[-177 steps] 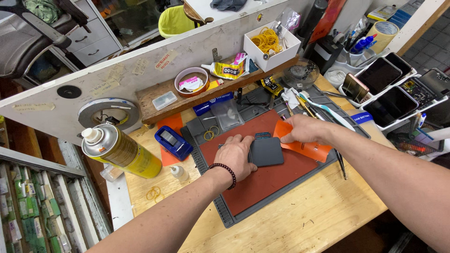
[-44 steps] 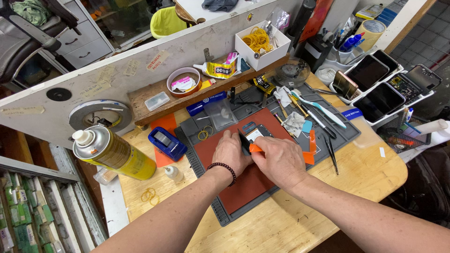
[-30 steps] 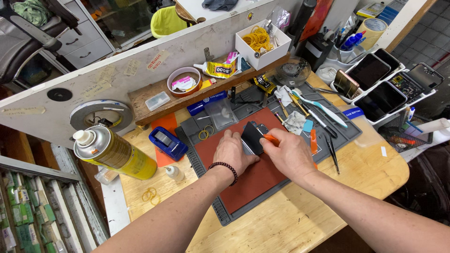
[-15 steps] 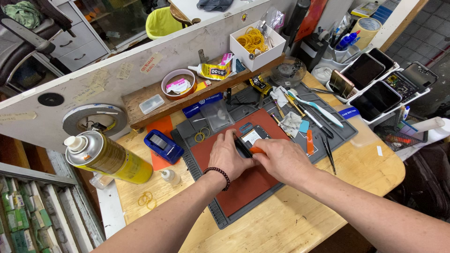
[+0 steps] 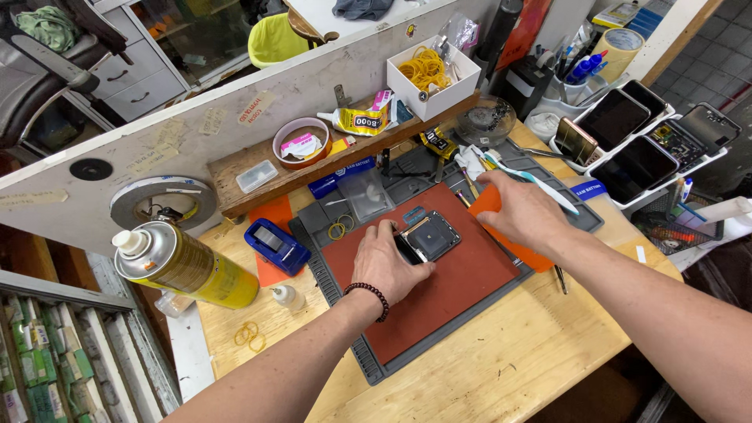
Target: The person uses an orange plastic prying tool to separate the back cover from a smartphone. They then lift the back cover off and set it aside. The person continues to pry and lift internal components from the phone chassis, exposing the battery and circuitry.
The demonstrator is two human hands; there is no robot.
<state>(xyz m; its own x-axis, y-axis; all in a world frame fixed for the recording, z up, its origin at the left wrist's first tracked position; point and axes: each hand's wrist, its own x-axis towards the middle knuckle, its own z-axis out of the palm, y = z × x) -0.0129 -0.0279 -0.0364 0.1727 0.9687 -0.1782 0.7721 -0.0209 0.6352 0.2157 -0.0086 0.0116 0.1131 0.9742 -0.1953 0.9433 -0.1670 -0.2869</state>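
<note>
Your left hand [image 5: 385,265] lies flat on the red mat [image 5: 439,301], fingers pressing the left edge of the opened phone [image 5: 429,237], which rests near the mat's top middle. Your right hand [image 5: 526,210] is spread palm-down over an orange card [image 5: 523,252] at the mat's right edge, gripping nothing you can see. A yellow spray can [image 5: 184,266] lies on the table [image 5: 509,368], well to the left.
</note>
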